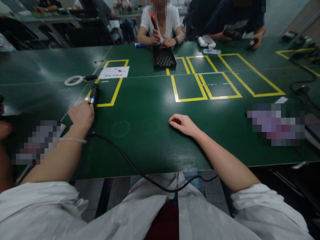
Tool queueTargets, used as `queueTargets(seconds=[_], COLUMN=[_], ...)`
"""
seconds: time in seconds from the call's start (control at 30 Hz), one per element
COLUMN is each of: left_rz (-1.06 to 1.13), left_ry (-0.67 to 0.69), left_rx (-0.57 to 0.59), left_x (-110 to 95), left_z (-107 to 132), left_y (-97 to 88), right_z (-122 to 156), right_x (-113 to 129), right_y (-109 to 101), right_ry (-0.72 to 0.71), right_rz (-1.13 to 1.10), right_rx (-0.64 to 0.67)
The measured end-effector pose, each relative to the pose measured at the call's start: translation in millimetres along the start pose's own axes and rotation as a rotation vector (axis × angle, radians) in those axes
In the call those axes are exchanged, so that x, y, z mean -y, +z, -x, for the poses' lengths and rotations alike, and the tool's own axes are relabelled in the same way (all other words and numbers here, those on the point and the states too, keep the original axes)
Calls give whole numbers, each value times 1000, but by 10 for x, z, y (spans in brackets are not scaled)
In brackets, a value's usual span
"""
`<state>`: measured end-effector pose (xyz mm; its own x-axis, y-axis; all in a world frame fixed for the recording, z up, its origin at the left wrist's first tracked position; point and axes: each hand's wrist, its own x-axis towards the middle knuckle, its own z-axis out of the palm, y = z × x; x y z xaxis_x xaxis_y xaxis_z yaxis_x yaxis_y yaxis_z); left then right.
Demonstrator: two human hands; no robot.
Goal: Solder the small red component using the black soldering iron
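My left hand [82, 115] is closed around a black corded electric screwdriver [94, 93] with a blue band, at the left of the green table. Part of the tool is hidden by the fingers. From under that hand its black cord [120, 150] runs over the table's front edge and across my lap. My right hand [183, 124] rests on the tabletop right of the middle, its fingers loosely curled and the thumb near the forefinger. Nothing shows in it.
Yellow tape frames [190, 100] mark the green table [140, 90]. Around lie a white paper card [114, 72], a white cable coil [73, 80], a black tray [164, 57] and two blurred-out flat items. Across the table, one person holds a red-and-black tool and another a dark tool.
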<state>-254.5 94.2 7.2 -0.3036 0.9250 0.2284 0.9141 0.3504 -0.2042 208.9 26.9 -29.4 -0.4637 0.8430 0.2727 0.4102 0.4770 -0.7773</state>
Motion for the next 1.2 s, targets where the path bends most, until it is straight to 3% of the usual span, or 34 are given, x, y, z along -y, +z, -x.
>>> queueTargets(seconds=[0.27,0.37,0.43,0.53,0.6,0.67,0.73,0.8,0.9,1.0,1.2], left_rz=[137,240,406,749,949,1162,1316,1389,1442,1503,1593], left_ry=[-96,-6,88,271,396,517,606,652,626,563,516], left_rx=[-65,-183,-203,-88,52,264,419,483,542,623,692], left_x=[-21,-166,-379,-867,-1247,-1610,-1910,-2123,-2271,-2270,-2200], left_z=[41,78,168,425,657,895,1099,1239,1330,1340,1354], left_y=[89,-28,-159,-408,-576,-703,-753,-715,-558,-434,-442], right_z=[0,-4,-7,-6,-2,3,8,12,13,9,4], right_x=[7,4,1,3,6,8,6,2,-9,-25,-52], right_y=[6,10,11,9,5,2,2,4,13,23,36], right_ry=[27,32,32,32,30,26,25,29,42,38,29], right_rz=[-2,-6,-5,-1,-7,-16,-16,-16,-37,-61,-77], right_rx=[22,23,22,21,21,21,23,24,22,33,33])
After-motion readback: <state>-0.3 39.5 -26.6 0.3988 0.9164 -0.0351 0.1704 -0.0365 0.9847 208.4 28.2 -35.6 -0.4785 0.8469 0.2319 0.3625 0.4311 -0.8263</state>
